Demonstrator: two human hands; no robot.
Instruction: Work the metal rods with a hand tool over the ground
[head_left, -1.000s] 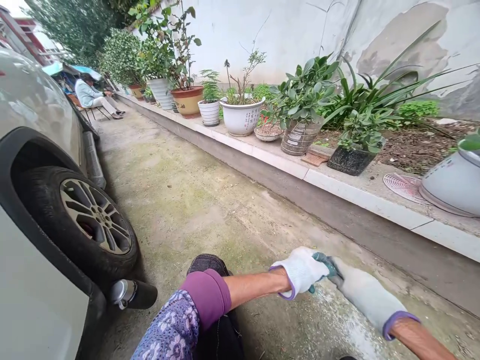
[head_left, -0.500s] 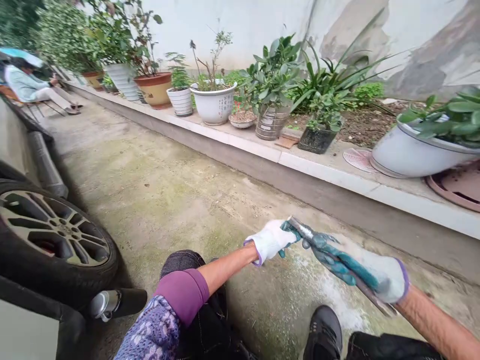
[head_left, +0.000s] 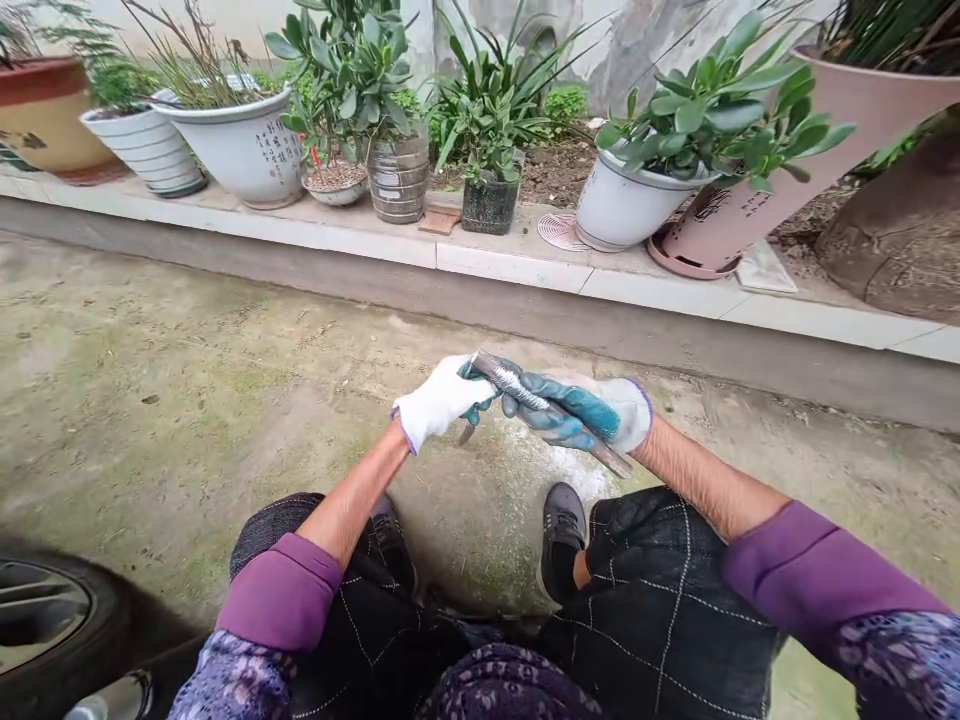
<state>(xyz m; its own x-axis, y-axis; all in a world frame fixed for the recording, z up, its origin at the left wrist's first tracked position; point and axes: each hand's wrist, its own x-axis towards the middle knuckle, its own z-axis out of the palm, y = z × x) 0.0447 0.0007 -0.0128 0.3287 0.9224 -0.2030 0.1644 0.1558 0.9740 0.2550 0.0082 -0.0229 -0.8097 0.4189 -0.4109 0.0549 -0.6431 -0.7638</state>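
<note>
Both my hands wear white work gloves with teal palms. My right hand [head_left: 592, 412] is closed around a long grey metal tool [head_left: 517, 385] that slants from upper left to lower right across its palm. My left hand [head_left: 439, 402] is closed on the tool's upper left end. The hands meet above the concrete ground [head_left: 187, 400], in front of my knees. My right shoe [head_left: 562, 525] rests on the ground just below them.
A raised tiled ledge [head_left: 510, 268] runs across the back with several potted plants: a white pot [head_left: 244, 150], a small black pot [head_left: 490, 205], a white pot [head_left: 622, 208] leaning on a pink one [head_left: 750, 190]. A car tyre [head_left: 45, 620] sits at lower left.
My view has swung right and down, so the car and the seated person have left the frame. Both hands have drawn in closer to my knees, still on the tool.
</note>
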